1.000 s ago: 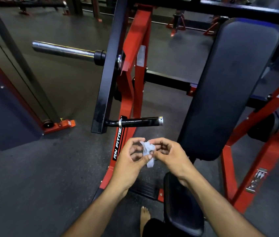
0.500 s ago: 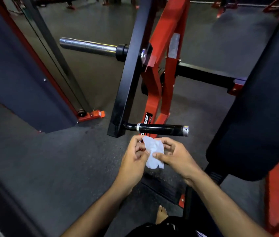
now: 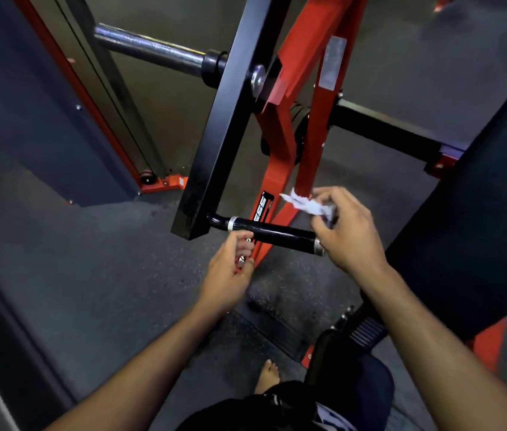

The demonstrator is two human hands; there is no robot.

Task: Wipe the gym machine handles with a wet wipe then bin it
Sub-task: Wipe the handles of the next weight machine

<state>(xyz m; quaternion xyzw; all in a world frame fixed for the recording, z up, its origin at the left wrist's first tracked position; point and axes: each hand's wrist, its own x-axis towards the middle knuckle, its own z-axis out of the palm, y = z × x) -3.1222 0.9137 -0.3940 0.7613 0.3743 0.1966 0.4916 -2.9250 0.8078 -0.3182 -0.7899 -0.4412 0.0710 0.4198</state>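
The right hand (image 3: 343, 231) pinches the crumpled white wipe (image 3: 306, 204) just above the handle's (image 3: 274, 233) free, capped end. The handle is a black grip lying roughly level, its long axis running left to the black arm (image 3: 214, 144). The left hand (image 3: 230, 269), fingers loosely curled and empty, sits under the handle's inner end, so the right looks better placed to wipe.
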